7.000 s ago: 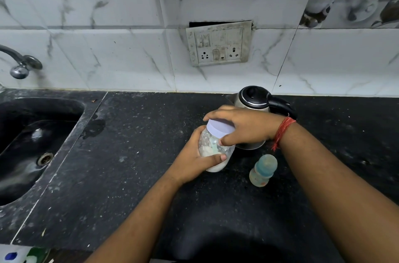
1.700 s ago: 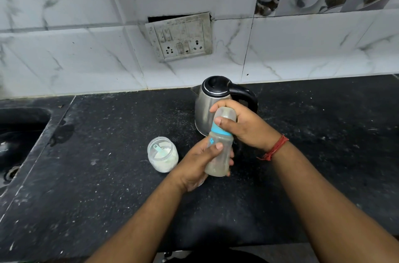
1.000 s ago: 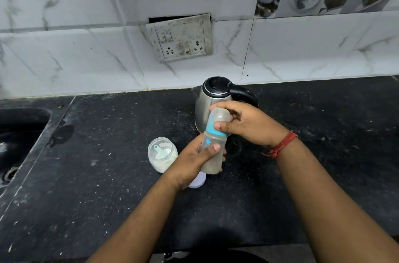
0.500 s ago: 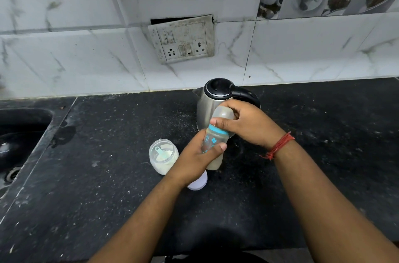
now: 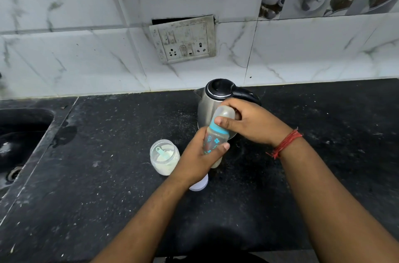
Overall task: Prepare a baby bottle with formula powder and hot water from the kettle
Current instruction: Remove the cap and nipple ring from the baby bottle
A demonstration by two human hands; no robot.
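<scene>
A baby bottle with a teal collar and clear cap is held tilted above the black counter. My left hand grips its lower body. My right hand grips the cap and collar at its top. Left of the hands stands the open formula jar, white powder and a teal scoop inside. Its pale lid lies on the counter, partly hidden under my left wrist. The steel kettle with a black lid and handle stands just behind the bottle.
A black sink is set into the counter at the far left. A switch and socket plate hangs on the marble-tiled wall behind the kettle. The counter's front edge runs along the bottom of the view.
Seven seconds ago both hands were on the closed formula jar; now it stands open on the counter. Over the last second the bottle has stayed in both hands, with only small shifts.
</scene>
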